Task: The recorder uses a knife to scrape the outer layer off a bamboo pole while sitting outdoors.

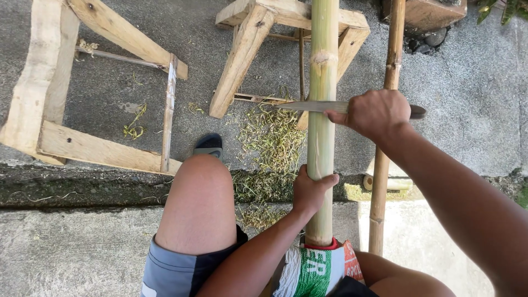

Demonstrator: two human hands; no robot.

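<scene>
Gripping the stiff, smooth bamboo pole (pixel 322 110) low, the left hand (pixel 309 191) clamps it; at two o'clock, the right hand (pixel 375 113) clenches a knife (pixel 313 106).

We're looking steeply down from head height, close over our lap, toward the concrete ground (pixel 456 99), probably seated.

Left hand (pixel 311 192) in closed grip, right hand (pixel 374 114) fisted, forearms extended.
</scene>
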